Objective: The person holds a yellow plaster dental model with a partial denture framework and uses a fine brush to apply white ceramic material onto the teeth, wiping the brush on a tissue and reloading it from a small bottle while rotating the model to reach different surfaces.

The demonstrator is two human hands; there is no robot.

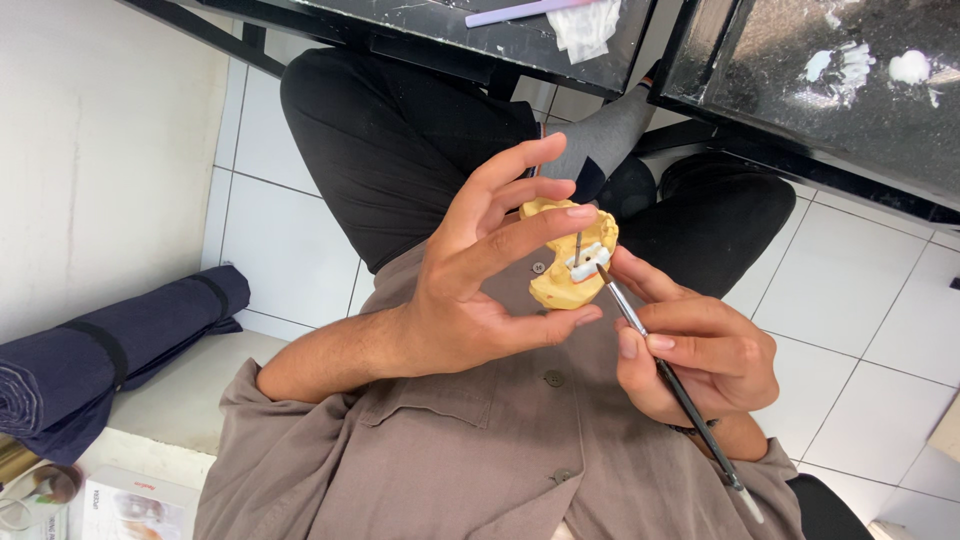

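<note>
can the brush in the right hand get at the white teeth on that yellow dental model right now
Probably yes: the right hand has the brush tip at the white teeth, and the left hand grips only the yellow model's edges.

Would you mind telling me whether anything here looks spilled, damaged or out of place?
White smears and blobs lie spread over the dark tabletop at upper right, like spilled paste. In the hands nothing looks wrong: the left hand grips the yellow dental cast, and the right hand holds a fine brush to it.
</note>
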